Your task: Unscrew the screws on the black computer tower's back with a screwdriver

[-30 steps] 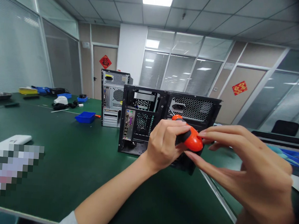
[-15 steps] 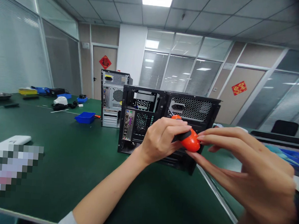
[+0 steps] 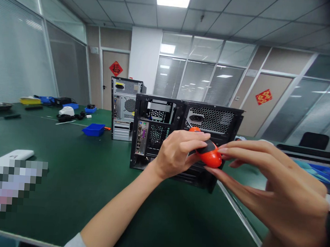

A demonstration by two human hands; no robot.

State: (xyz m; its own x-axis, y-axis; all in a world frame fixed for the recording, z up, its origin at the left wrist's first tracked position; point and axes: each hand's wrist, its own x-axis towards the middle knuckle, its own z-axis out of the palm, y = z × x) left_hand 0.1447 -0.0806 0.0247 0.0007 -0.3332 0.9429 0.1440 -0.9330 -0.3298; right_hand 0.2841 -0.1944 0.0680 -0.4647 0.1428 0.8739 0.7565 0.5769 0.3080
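Note:
A screwdriver [image 3: 212,159] with an orange and black handle is held by both hands against the back of a black computer case [image 3: 179,113]. My left hand [image 3: 177,150] grips its handle near the front. The fingers and thumb of my right hand [image 3: 274,180] pinch the rounded orange end. The thin shaft points up and left, toward the lower left edge of the power supply [image 3: 210,120]; whether the tip sits in a screw is too small to tell. Lower down, part of the case is hidden behind my hands.
Behind it on the left stands a second computer tower [image 3: 126,109]. A blue tray [image 3: 93,129] lies on the green table [image 3: 65,176], with a white box-like item [image 3: 17,154] nearer me. More blue trays and tools are spread at the far left. A metal table edge [image 3: 240,215] runs at right.
The screwdriver handle has turned a little, so more of its black grip shows. The fingers of my left hand have shifted slightly on it. The computer case stays in place.

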